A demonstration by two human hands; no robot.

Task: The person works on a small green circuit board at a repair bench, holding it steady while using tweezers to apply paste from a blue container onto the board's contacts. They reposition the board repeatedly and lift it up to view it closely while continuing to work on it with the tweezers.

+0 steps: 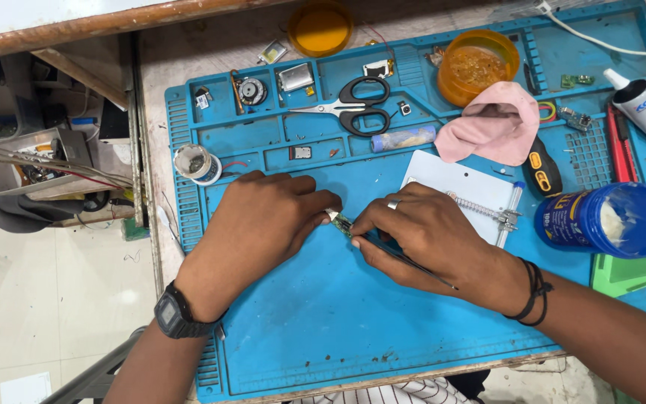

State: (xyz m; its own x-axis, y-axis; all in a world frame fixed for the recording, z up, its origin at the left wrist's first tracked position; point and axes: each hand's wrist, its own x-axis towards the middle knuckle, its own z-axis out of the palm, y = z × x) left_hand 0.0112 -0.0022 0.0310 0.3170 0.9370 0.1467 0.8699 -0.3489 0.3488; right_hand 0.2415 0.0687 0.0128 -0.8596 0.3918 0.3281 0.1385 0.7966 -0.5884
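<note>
Looking down from the head camera, I see my left hand [263, 217] lying knuckles-up on the blue silicone work mat [323, 314], its fingertips pinched together on one end of a small green circuit board [340, 221]. My right hand [420, 228], with a silver ring on one finger, meets it from the other side; its fingers are closed around a thin dark metal tool [413, 265], probably tweezers, whose shaft runs back across the hand toward the wrist while its tip sits at the board. The board itself lies low over the middle of the mat, right between the two sets of fingertips and mostly hidden by them.

Just behind my right hand I see a flat white rectangular board holder [457, 187] with a spring rod and a metal clamp along its edge. Farther back lie black-handled scissors [357, 105], and near them to the right a crumpled pink cloth [491, 123] leans against an orange translucent round tub [476, 63]. To the right of the holder sits an open blue plastic jar of white paste [611, 218], lying on its side, with a black and yellow screwdriver handle [541, 170] just beside it. A small roll of solder wire [196, 162] stands on the mat, near and behind my left hand.
</note>
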